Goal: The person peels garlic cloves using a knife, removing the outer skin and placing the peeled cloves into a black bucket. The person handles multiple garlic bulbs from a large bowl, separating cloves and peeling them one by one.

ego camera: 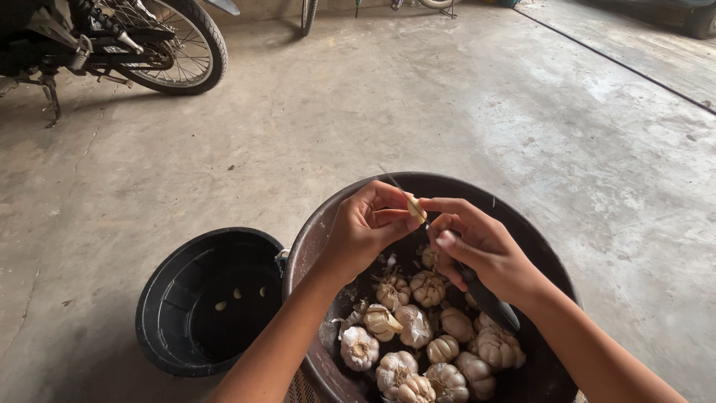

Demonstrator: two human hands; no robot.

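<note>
Garlic is the work here: our left hand [365, 231] pinches a single clove [415, 206] between thumb and fingertips, held up over the far side of the big dark bowl [321, 224], and our right hand [481, 250] is closed around a knife [488, 298] whose dark handle runs back along the wrist while the thin blade points up past the clove. Both hands meet at the clove, right thumb and forefinger touching it beside the blade. To do this well, we judge the blade should only catch the skin at the clove's end and lift it, with the thumb as a stop, so the edge never runs toward the left fingertips. We would keep the clove over the bowl so skins fall among the whole bulbs [418, 328] heaped in its near half. Peeled cloves [239, 295], three of them as far as we can tell, lie in the black bucket [186, 269] just left of the bowl and touching it, a short reach for the left hand. A motorbike [134, 45] stands well away on the concrete floor [447, 97]
</note>
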